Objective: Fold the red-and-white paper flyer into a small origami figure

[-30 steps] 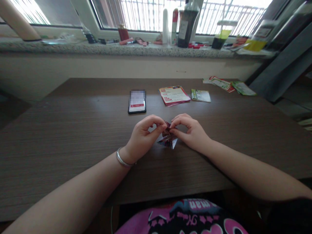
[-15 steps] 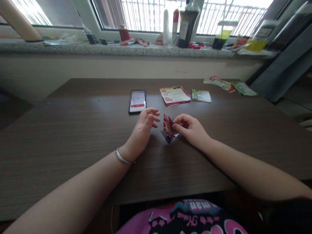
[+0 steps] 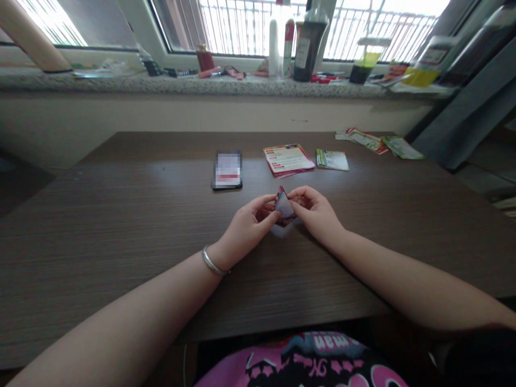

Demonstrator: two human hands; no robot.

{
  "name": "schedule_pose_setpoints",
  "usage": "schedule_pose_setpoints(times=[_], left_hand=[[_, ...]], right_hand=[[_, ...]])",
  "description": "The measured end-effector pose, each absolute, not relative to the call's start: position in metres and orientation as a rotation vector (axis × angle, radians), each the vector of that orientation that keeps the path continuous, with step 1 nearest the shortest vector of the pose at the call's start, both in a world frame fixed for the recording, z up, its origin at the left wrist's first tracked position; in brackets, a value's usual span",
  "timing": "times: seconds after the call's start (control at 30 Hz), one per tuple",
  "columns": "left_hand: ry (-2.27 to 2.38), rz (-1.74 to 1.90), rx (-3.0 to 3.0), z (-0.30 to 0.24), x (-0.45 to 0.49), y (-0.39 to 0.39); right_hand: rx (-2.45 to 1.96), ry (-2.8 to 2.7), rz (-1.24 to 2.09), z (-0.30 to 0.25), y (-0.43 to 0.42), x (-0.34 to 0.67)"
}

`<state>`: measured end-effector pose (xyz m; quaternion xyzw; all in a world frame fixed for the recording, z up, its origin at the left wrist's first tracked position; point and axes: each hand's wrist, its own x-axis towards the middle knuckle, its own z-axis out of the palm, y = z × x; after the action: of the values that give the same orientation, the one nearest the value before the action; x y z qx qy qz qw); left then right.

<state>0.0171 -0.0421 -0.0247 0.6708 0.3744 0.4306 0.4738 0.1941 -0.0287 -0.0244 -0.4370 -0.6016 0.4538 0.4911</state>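
Note:
A small folded piece of printed paper, red-edged with a pale face, stands point-up between both hands over the middle of the dark wooden table. My left hand, with a silver bangle at the wrist, pinches its left side. My right hand pinches its right side with curled fingers. The paper's lower part is hidden behind my fingers.
A phone lies screen-up just beyond the hands. Printed leaflets and a green-and-white card stack lie to its right, more leaflets at the far right. Bottles and clutter line the stone windowsill.
My left hand, which had let go and opened half a second ago, has come back and pinched the paper. The paper now stands more upright, with its pale side showing.

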Motion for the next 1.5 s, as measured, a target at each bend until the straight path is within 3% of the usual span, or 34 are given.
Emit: schedule_pose_setpoints(times=[0.73,0.9,1.03,1.5], left_hand=[[1.040,1.024,1.695,-0.033,0.011,-0.029],[1.085,0.967,2.130,-0.029,0.008,-0.031],[0.936,0.652,2.678,-0.020,0.007,-0.040],[1.005,0.468,2.868,-0.018,0.012,-0.054]], right_hand=[[-1.073,-1.538,1.201,-0.037,-0.023,0.194],[-1.241,-1.808,0.751,-0.039,-0.014,0.203],[-1.368,-2.064,0.379,-0.033,-0.008,0.211],[-1.398,-2.555,-0.098,-0.028,0.001,0.214]])
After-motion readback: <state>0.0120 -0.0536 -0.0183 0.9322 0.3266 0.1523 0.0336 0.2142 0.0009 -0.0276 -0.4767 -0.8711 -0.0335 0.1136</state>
